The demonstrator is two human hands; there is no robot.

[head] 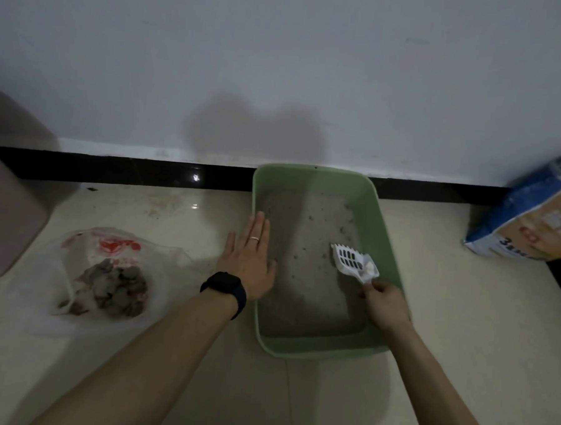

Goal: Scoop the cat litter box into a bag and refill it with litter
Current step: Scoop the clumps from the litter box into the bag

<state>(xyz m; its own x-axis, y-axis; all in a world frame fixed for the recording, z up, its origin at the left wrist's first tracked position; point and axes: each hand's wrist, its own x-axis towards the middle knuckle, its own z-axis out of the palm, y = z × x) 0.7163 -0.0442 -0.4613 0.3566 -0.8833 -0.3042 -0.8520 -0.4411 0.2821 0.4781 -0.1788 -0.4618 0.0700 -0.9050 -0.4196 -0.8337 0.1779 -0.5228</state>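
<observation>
Head camera view: a person's left hand [249, 262] lies flat, fingers straight and together, on the left rim of a pale green litter box [314, 349], a ring [254, 239] on one finger and a dark watch [225, 282] at the wrist. The right hand [386, 304], fingers curled, pinches the handle of a white slotted scoop [351, 260] over the box's right side. The scoop head points away from the person and sits low over the litter; the dim light does not show whether it touches.

The box is a rounded rectangular tray standing on the cream floor [462, 319], between the two hands, its far end against a black skirting board [128, 172]. A thin, uneven layer of grey litter [306, 246] covers its bottom, with a few small dark specks.

The scoop handle is hidden inside the right hand, and a white lump at the base of the scoop is too blurred to identify.

Left of the left hand, an open clear plastic bag [52, 265] with red print lies on the floor, holding a heap of grey-brown clumps [116, 288]. Further left, a pinkish bin [9, 224] is cut off by the frame edge. Well to the right of the right hand, a blue and orange litter pack [532, 219] leans by the wall, its print unreadable.
</observation>
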